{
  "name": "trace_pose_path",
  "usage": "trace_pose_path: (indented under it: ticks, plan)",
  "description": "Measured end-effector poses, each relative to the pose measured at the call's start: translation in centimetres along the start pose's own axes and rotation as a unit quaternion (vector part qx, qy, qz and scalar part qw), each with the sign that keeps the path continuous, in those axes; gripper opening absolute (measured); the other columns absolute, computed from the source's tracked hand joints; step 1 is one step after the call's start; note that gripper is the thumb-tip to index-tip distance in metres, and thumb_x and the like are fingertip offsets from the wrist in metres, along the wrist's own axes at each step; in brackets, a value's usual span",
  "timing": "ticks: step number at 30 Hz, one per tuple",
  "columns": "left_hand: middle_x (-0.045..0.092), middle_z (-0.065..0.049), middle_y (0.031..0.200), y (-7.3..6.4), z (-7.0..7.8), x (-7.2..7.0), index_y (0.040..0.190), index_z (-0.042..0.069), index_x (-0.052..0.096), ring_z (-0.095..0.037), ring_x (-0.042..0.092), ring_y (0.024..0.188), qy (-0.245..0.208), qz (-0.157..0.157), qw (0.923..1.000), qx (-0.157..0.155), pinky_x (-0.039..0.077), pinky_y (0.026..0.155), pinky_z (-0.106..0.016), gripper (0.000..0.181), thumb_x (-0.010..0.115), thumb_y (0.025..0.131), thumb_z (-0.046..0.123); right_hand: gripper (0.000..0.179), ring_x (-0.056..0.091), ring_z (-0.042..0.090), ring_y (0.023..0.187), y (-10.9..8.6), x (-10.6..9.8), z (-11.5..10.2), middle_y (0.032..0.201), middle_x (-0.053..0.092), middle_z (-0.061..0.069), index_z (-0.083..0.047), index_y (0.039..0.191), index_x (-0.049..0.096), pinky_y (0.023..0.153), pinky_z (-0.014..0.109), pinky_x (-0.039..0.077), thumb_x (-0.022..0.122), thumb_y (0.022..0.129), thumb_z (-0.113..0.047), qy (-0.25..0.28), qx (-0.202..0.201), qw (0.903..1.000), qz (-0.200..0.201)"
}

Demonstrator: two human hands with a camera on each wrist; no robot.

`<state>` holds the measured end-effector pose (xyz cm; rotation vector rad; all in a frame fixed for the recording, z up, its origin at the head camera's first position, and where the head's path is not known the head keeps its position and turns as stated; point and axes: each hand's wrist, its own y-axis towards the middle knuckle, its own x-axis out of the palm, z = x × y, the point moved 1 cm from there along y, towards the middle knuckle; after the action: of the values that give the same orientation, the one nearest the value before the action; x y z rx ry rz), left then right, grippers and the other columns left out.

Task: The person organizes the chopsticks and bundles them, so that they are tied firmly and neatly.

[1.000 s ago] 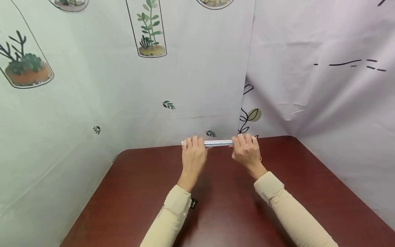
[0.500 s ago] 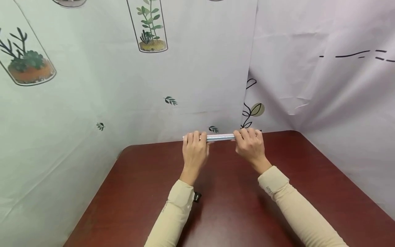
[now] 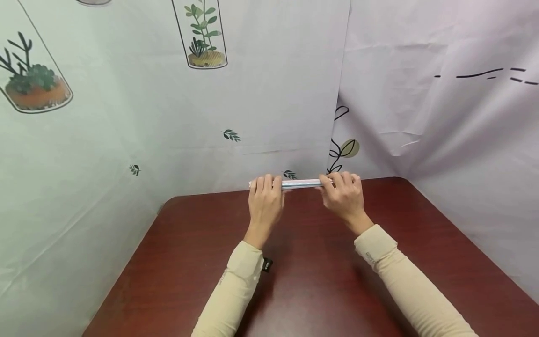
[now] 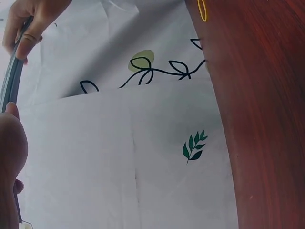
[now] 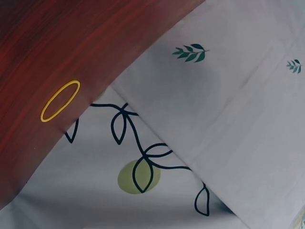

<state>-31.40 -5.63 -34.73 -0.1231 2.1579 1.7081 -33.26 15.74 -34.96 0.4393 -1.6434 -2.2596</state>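
A slim, straight bar or bundle, pale with blue and pinkish stripes, is held level above the table's far edge. Its exact kind cannot be made out. My left hand grips its left part, fingers curled over the top. Around the right part my right hand curls, hiding that end. In the left wrist view the bar looks grey-blue and runs between both hands. A thin yellow loop lies on the table near the far edge; the head view does not show it now.
The dark red wooden table meets white cloth hangings at its back and sides, printed with plants and leaves. A small black device shows under the left cuff.
The head view has tilted slightly, so hands, bar and backdrop sit higher in it. Both hands keep hold of the bar. The yellow loop, glimpsed beside the right wrist earlier, is now covered there.
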Motion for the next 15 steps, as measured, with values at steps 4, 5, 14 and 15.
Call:
trace_pose_path:
  ticks: [4,5,14,15]
  plan:
    - [0.055,-0.008,0.088,0.2,-0.1,0.0,0.096,0.008,0.058,-0.028,0.052,0.086,-0.002,-0.007,1.0000,0.003,0.041,0.089,-0.040,0.030,0.058,0.094,0.038,0.033,0.053,0.036,0.070,0.0,-0.2,0.6,0.081,0.060,0.011,-0.005,0.098,0.067,0.067,0.052,0.042,0.057,0.097,-0.037,0.019,-0.006,0.9997,-0.012]
    - [0.055,-0.008,0.088,0.3,-0.2,0.0,0.096,0.008,0.058,-0.028,0.051,0.085,-0.002,-0.010,0.9999,0.003,0.041,0.089,-0.040,0.030,0.057,0.095,0.039,0.033,0.053,0.036,0.070,0.1,-0.2,0.7,0.081,0.060,0.011,-0.005,0.099,0.067,0.067,0.052,0.042,0.058,0.096,-0.037,0.023,-0.009,0.9996,-0.016]
    - [0.056,-0.007,0.092,0.1,-0.3,0.1,0.099,0.009,0.060,-0.027,0.051,0.088,-0.005,-0.044,0.9990,-0.012,0.039,0.093,-0.040,0.032,0.056,0.096,0.040,0.040,0.055,0.037,0.075,0.1,-1.1,2.3,0.089,0.064,0.013,-0.004,0.105,0.070,0.069,0.054,0.041,0.062,0.092,-0.041,0.083,-0.020,0.9938,-0.071]
    - [0.056,-0.007,0.092,0.0,-0.4,0.1,0.100,0.009,0.060,-0.027,0.051,0.088,-0.007,-0.048,0.9987,-0.015,0.039,0.094,-0.040,0.032,0.057,0.094,0.040,0.042,0.055,0.037,0.076,0.1,-1.3,2.6,0.090,0.064,0.014,-0.003,0.106,0.070,0.069,0.055,0.041,0.062,0.092,-0.042,0.092,-0.015,0.9929,-0.074]
